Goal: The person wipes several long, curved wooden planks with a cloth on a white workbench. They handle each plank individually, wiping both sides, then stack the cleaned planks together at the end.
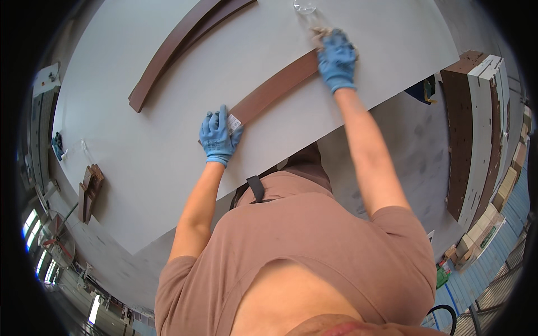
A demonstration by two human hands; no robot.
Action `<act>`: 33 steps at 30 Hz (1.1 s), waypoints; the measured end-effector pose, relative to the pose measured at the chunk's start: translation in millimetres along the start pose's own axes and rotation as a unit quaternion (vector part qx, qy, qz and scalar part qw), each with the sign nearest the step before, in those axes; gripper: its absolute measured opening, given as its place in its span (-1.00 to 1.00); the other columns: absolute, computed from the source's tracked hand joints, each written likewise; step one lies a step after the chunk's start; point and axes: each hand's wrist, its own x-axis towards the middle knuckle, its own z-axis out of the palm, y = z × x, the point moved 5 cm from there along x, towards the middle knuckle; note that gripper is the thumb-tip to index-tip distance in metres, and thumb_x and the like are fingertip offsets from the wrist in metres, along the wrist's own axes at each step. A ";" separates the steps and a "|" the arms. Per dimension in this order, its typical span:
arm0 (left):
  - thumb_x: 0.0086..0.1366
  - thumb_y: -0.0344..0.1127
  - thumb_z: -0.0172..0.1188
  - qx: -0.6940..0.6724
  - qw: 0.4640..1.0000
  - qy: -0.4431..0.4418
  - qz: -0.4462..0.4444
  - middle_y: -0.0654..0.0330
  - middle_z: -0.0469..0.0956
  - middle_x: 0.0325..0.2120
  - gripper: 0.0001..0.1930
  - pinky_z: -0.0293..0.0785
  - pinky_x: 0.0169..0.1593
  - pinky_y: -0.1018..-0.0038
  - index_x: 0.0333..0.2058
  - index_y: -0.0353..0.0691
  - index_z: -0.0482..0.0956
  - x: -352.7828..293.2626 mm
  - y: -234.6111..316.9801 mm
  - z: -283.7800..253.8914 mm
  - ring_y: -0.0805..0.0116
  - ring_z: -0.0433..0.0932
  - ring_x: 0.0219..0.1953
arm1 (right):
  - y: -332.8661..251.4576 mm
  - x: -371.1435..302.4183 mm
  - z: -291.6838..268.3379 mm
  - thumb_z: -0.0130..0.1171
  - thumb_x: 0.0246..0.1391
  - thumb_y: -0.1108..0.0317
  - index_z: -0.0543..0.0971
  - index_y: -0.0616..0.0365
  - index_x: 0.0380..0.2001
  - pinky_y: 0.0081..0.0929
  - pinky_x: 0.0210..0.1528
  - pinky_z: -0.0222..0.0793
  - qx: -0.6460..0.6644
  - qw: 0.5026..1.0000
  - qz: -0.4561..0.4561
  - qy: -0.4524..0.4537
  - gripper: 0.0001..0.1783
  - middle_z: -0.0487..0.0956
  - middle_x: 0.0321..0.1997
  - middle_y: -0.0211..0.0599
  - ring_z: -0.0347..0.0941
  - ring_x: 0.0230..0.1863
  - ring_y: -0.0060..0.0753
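Observation:
A long brown board (277,89) lies slantwise on the pale grey table before me, with a small white label (233,122) near its left end. Over that end rests my left hand (217,137) in a blue work glove, its fingers across the board and its thumb on the near side, holding it. My right hand (337,61), gloved alike and slightly blurred, is at the board's far right end. It is closed on a crumpled beige rag (320,35); the glove hides part of the rag and that end of the board.
Two more brown boards (174,47) lie farther left on the table (168,168). A clear round container (305,6) stands at the far edge. Small brown pieces (89,191) and a dark glove (57,145) lie at left. Stacked brown and white panels (473,134) stand at right.

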 end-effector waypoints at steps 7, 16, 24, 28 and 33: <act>0.29 0.23 0.29 0.007 1.000 0.009 0.001 0.06 0.48 0.10 -0.16 0.40 0.27 -0.02 0.43 -0.07 0.35 -0.6 -0.4 1.5 -0.18 0.44 0.23 | -64.1 -38.4 8.8 0.22 0.26 0.13 0.43 0.12 0.36 0.19 0.43 0.24 -0.119 0.980 -0.135 0.086 -0.35 0.41 0.44 0.10 0.32 0.44 0.20; 0.29 0.24 0.27 0.024 1.000 0.019 0.005 0.05 0.48 0.09 -0.16 0.41 0.26 -0.02 0.43 -0.06 0.36 1.7 0.7 -0.2 -0.18 0.44 0.23 | 0.3 -22.6 2.7 0.27 0.22 0.11 0.53 0.01 0.25 0.16 0.49 0.15 -0.174 0.982 0.016 0.077 -0.44 0.36 0.50 -0.04 0.23 0.51 0.12; 0.30 0.24 0.27 0.029 1.000 0.006 -0.005 0.05 0.48 0.06 -0.18 0.44 0.23 0.01 0.39 -0.11 0.39 4.1 1.2 2.1 -0.15 0.46 0.18 | -10.8 -29.8 20.5 0.29 0.21 0.09 0.57 -0.04 0.25 0.14 0.54 0.08 -0.153 0.986 0.016 0.066 -0.44 0.40 0.48 -0.06 0.25 0.52 0.09; 0.30 0.23 0.26 0.018 1.000 0.020 0.001 0.03 0.49 0.04 -0.19 0.47 0.21 0.02 0.39 -0.14 0.39 7.2 1.5 -0.6 -0.14 0.46 0.16 | -17.2 -19.0 20.0 0.25 0.24 0.12 0.56 -0.02 0.27 0.07 0.54 0.12 -0.151 0.987 0.027 0.048 -0.45 0.44 0.47 -0.09 0.31 0.48 0.08; 0.32 0.24 0.23 0.022 1.000 0.009 0.004 -0.01 0.49 0.02 -0.19 0.47 0.20 0.01 0.39 -0.18 0.40 6.5 2.6 -1.8 -0.18 0.47 0.15 | -10.9 -9.4 4.9 0.25 0.22 0.10 0.58 0.00 0.22 0.11 0.51 0.14 -0.089 0.987 0.038 0.127 -0.47 0.42 0.47 -0.09 0.33 0.47 0.09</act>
